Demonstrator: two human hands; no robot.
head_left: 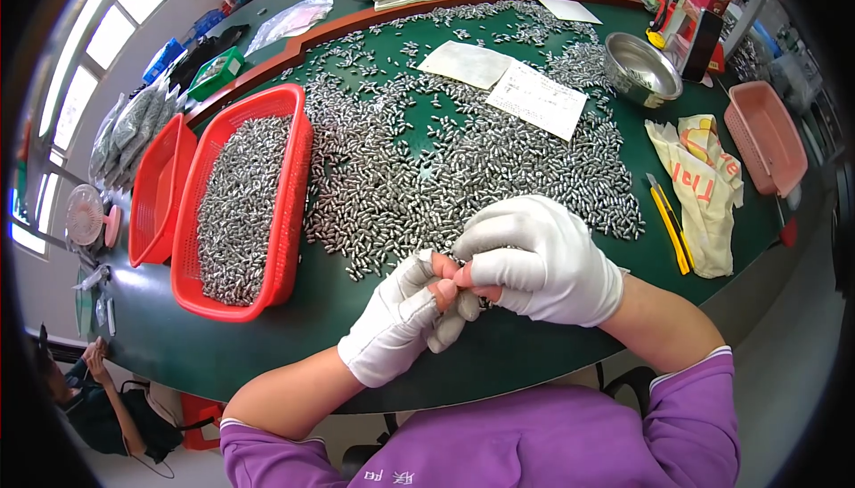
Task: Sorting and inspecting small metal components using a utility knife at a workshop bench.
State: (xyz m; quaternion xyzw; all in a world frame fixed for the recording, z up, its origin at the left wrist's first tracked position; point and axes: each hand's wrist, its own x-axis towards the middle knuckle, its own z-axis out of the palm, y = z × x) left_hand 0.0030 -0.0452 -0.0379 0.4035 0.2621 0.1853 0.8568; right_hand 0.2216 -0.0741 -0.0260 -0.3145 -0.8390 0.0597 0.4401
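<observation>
My left hand (401, 317) and my right hand (541, 261) meet just in front of a wide spread of small silvery, pointed metal pieces (463, 163). Both wear white gloves that leave some fingertips bare. Thumbs and fingers pinch together, tip against tip; whatever lies between them is mostly covered by the fingers. Bits of metal glint around the fingertips, though I cannot tell if they are held or lie behind. To the left, a red plastic basket (300, 207) holds a heap of the same pieces. Two paper slips (539, 101) rest on the spread.
An orange-red basket (151, 207) stands at far left. On the right are a metal bowl (643, 68), a yellow cutter knife (670, 225), a cream cloth (710, 212) and a pink basket (768, 145). A brown wooden edge (356, 23) borders the green table. Another person (116, 399) sits at lower left.
</observation>
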